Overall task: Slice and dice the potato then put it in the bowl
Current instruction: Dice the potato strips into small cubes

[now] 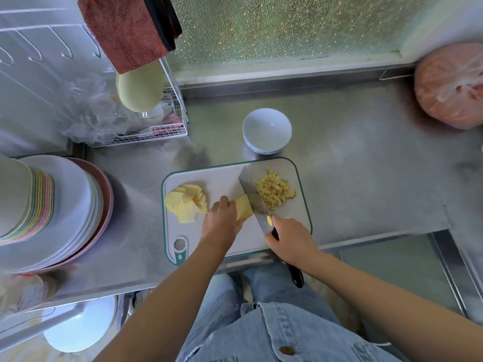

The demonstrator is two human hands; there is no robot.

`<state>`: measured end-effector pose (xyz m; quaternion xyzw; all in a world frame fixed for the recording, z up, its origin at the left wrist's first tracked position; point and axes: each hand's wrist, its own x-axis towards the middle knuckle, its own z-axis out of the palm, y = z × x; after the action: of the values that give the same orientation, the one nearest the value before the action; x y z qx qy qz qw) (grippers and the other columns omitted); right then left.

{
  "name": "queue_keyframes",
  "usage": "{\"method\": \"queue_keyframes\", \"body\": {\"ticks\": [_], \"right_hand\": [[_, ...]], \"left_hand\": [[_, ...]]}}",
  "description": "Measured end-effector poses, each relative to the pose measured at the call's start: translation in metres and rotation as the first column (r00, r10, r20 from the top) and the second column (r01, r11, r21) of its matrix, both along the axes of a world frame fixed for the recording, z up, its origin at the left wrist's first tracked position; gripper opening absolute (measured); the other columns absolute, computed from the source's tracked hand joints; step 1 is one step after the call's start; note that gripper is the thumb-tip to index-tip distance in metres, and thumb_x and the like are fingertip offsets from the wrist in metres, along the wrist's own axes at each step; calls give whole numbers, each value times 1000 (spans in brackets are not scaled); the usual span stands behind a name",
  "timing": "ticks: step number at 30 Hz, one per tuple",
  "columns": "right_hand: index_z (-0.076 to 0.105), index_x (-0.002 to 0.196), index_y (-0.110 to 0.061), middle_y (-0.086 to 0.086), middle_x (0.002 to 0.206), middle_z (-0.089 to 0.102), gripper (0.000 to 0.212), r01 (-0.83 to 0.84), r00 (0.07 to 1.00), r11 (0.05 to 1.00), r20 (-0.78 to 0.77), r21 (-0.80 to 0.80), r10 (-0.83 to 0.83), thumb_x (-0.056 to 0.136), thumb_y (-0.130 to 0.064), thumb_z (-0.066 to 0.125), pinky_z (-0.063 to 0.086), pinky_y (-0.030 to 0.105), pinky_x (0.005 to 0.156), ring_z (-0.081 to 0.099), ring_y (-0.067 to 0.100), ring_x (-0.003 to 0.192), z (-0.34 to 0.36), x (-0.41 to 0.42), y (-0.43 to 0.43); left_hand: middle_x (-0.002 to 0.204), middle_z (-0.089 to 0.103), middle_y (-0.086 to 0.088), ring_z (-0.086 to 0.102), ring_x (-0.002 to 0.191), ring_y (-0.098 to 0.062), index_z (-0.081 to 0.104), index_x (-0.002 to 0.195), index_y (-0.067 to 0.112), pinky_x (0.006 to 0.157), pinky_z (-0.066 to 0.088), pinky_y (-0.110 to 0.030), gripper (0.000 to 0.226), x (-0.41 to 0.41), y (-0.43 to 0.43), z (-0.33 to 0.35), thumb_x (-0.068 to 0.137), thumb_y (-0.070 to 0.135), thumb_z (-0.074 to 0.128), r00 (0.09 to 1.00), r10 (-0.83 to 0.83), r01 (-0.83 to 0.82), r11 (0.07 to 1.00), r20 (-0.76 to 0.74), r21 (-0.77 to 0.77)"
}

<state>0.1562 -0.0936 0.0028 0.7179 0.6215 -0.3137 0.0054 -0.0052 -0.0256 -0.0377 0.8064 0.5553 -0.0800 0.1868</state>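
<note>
On the cutting board (224,176) the left hand (222,218) pins the potato stack (244,206) in a curled grip; the right hand (287,236) holds the cleaver (252,192) in a closed grip. Tuck the knuckles and cut evenly. The dice (275,190) lie at its 3 o'clock, the bowl (266,130) at 12.

Brushed steel counter (352,178), matt plastic board (222,178), glossy ceramic bowl (266,130), shiny steel cleaver (252,194), fuzzy cloth (122,30).
</note>
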Motion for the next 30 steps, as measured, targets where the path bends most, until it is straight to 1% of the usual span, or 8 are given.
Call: {"method": "queue_keyframes", "body": {"ticks": [9, 12, 16, 18, 20, 23, 26, 30], "right_hand": [[36, 86, -16, 4, 75, 47, 14, -2, 998, 1000, 69, -27, 4, 96, -24, 41, 30, 31, 60, 44, 23, 69, -6, -10, 11], [35, 78, -17, 0, 70, 47, 22, 14, 999, 999, 30, -33, -13, 97, -26, 42, 30, 32, 60, 45, 23, 69, -7, 1, 11], [32, 71, -20, -6, 61, 38, 28, 27, 998, 1000, 49, 0, -27, 97, -27, 41, 28, 32, 56, 44, 22, 63, -3, 15, 11], [35, 74, -18, -5, 61, 37, 26, 11, 998, 1000, 63, 19, -13, 97, -27, 40, 29, 32, 56, 43, 22, 63, -2, 18, 10], [37, 78, -16, -4, 62, 40, 23, -16, 997, 999, 72, 32, 13, 97, -28, 40, 30, 33, 57, 44, 23, 64, -2, 19, 10], [38, 81, -16, -2, 66, 42, 19, -83, 991, 996, 106, 38, 78, 97, -28, 41, 29, 33, 58, 42, 24, 65, -2, 19, 11], [37, 79, -16, -5, 60, 35, 20, -133, 987, 990, 97, 37, 129, 96, -27, 41, 28, 33, 57, 41, 24, 63, 0, 22, 10], [36, 75, -15, -5, 58, 36, 24, -130, 990, 991, 50, 29, 128, 95, -27, 42, 27, 33, 54, 42, 24, 60, 1, 25, 6]], "left_hand": [[121, 48, -7, 49, 112, -24, 47, 130, 12, 85, 48, -33, 46, -3, -3, 0, 93, 40, 56, 1000, -11, 11, 1000, 9, 3], [123, 46, -7, 49, 111, -23, 45, 133, 16, 80, 51, -33, 43, -5, 1, 1, 93, 27, 57, 999, -38, 38, 999, 4, 13], [126, 39, -7, 49, 110, -23, 35, 142, 29, 70, 51, -30, 60, -11, 12, 0, 91, 6, 54, 999, -30, 31, 999, -27, 44], [123, 40, -9, 50, 109, -25, 36, 141, 23, 73, 52, -32, 54, -12, 12, 3, 92, 11, 53, 997, 77, -78, 997, 20, 20], [122, 40, -8, 48, 110, -26, 40, 134, 17, 78, 52, -36, 52, -7, 6, 6, 88, 34, 58, 982, 162, -160, 987, 101, -25], [121, 37, -6, 42, 113, -24, 37, 127, 14, 85, 49, -37, 77, 5, -6, 4, 76, 66, 61, 974, 215, -208, 975, 78, -79], [120, 37, -9, 42, 111, -25, 39, 123, 10, 87, 47, -33, 70, 13, -6, 0, 80, 61, 61, 979, 204, -204, 979, 13, -19], [124, 38, -11, 40, 112, -27, 42, 126, 12, 98, 38, -31, 59, 3, 6, -3, 79, 39, 65, 999, 37, -37, 999, 32, -21]]}}
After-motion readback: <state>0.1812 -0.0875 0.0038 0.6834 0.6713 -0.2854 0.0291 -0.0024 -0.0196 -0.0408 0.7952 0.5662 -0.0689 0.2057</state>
